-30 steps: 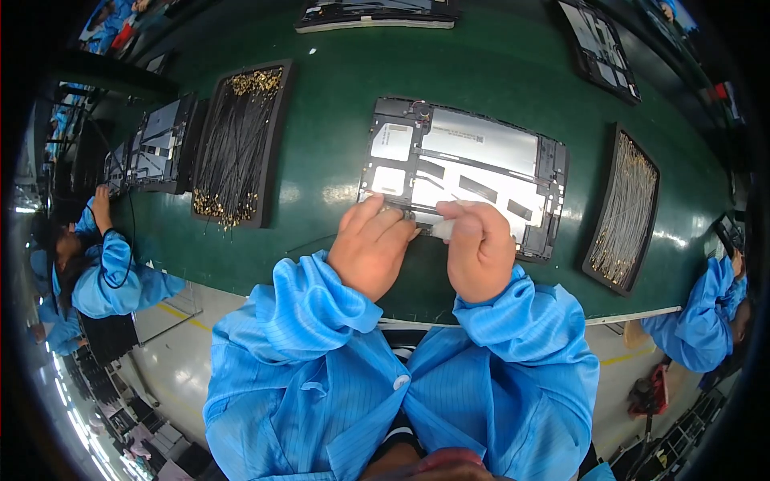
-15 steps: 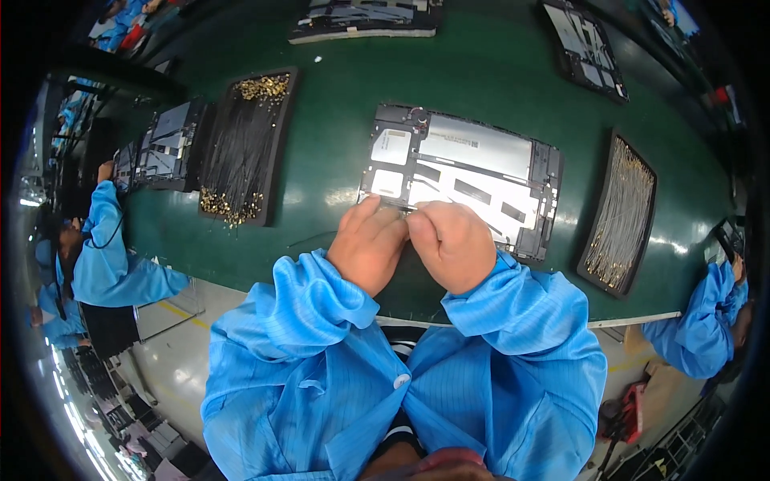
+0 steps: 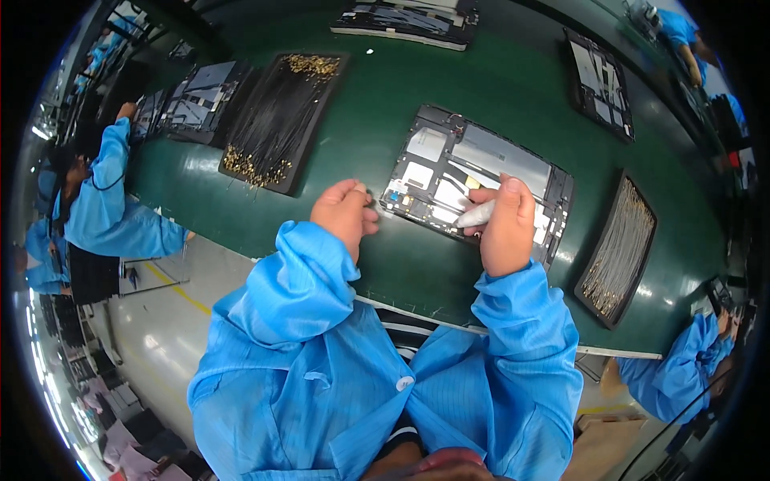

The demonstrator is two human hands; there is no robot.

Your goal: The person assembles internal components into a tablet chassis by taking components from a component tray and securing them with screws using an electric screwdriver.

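An opened tablet (image 3: 504, 152) with silver panels and a black frame lies tilted on the green table. Over its near edge my right hand (image 3: 512, 224) is closed around a whitish tapered thing (image 3: 478, 214), whose tip points down and left toward the tablet. I cannot make out exactly what this thing is. My left hand (image 3: 343, 215) hovers left of the tablet, apart from it, with fingers curled and pinched. Anything between those fingertips is too small to see.
A dark tray (image 3: 277, 120) of black cables with gold ends lies left; another tray (image 3: 616, 248) of grey cables lies right. More opened tablets lie at the far middle (image 3: 405, 22), far right (image 3: 600, 84) and left (image 3: 200, 100). A co-worker's blue sleeve (image 3: 100, 212) shows at left.
My hands, together at the tablet's near edge before, are now apart: left hand away to the left, right hand over the tablet with the whitish thing now visible. The view has turned slightly.
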